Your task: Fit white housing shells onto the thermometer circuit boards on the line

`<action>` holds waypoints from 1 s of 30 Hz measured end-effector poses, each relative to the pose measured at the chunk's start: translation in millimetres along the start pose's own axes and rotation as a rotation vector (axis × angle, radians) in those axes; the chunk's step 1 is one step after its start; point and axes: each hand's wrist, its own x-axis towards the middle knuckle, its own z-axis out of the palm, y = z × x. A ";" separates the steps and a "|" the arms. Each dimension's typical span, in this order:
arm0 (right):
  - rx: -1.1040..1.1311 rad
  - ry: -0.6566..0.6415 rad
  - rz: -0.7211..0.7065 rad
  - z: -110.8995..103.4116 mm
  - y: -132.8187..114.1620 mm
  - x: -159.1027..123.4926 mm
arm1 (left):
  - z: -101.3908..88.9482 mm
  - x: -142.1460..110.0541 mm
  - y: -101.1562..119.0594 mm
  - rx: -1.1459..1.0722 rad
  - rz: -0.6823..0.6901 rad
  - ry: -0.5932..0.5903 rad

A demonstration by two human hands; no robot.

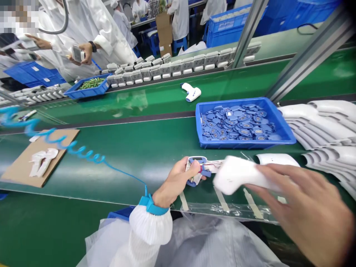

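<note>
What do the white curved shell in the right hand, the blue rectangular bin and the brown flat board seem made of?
White curved shell: probably moulded plastic, fairly matte; smooth, opaque, though motion-blurred.
Blue rectangular bin: likely rigid plastic, slight sheen; even colour, moulded-looking rim.
Brown flat board: perhaps cardboard, dull; plain tan face, but fibreboard is possible.

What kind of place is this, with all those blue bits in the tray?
Probably a factory assembly line: there's a long green belt, a blue tray full of matching blue parts, and rows of white shells.
</note>
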 end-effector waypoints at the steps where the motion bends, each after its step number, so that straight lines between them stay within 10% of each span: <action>1: 0.004 -0.058 -0.094 1.4 -16.2 10.0 | 1.0 -0.4 0.3 0.009 0.019 -0.016; 5: -0.055 -0.039 -0.345 18.6 -60.3 36.8 | 4.9 -0.8 -0.9 0.096 0.033 0.014; 9: 0.111 -0.194 -0.275 35.4 -62.1 38.6 | 5.7 -1.9 -2.7 0.194 0.103 0.054; 16: 0.753 -1.090 0.205 17.2 -46.4 59.4 | 5.2 -12.1 -5.1 0.547 0.256 0.016; 23: 1.009 -0.971 0.395 15.3 -55.5 50.2 | 5.0 -24.2 -29.5 0.691 0.509 0.158; 30: 0.867 -0.901 0.228 9.8 -51.8 44.7 | -5.2 -19.6 -19.8 0.672 0.342 0.020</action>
